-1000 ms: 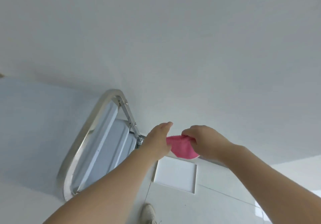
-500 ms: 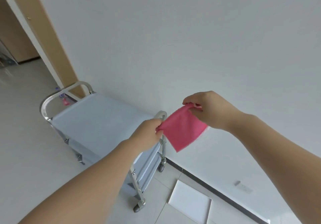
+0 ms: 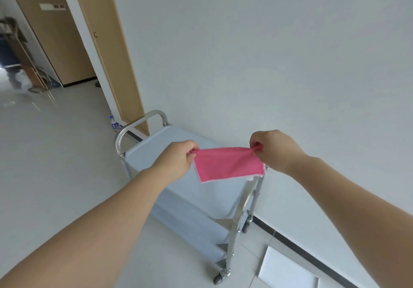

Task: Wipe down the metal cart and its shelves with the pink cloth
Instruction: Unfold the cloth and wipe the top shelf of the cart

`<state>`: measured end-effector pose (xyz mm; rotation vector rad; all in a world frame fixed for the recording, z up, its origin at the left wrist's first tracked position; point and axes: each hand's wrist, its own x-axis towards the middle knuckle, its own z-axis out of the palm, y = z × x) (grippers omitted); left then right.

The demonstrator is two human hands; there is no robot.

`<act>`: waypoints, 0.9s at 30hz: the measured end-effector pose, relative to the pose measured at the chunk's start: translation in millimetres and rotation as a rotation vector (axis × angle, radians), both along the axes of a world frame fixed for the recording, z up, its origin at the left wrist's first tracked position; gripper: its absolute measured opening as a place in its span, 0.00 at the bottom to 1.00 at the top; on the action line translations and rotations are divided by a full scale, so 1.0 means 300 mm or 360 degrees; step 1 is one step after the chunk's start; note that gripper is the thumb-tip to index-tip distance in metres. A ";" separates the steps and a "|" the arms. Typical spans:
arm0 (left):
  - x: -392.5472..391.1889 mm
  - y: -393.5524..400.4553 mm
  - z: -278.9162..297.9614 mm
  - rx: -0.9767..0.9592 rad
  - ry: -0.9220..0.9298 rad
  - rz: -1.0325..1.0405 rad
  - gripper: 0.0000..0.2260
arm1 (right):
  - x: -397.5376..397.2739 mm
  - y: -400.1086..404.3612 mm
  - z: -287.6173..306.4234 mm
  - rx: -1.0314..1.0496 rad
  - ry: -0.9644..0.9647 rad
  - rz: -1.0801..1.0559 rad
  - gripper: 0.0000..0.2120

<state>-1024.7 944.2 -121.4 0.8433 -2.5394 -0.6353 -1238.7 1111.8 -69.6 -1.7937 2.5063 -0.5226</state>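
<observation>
Between the hands the cloth (image 3: 228, 164) is plain pink with a thin pale edge. Below the hands the cart (image 3: 178, 189) has silver metal bars and pale blue-grey shelves. The wall (image 3: 268, 53) is white, the floor (image 3: 55, 164) light grey, the door (image 3: 107, 42) light brown wood.

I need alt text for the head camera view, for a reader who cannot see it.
Two bare hands, left hand and right hand, hold a pink cloth stretched by its top corners above a metal cart with shelves, which stands beside a white wall.
</observation>
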 end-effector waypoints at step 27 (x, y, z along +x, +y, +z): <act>-0.224 -0.632 -0.330 0.0232 -0.0355 -0.0489 0.08 | -0.066 -0.519 -0.440 0.0530 -0.0190 -0.0648 0.11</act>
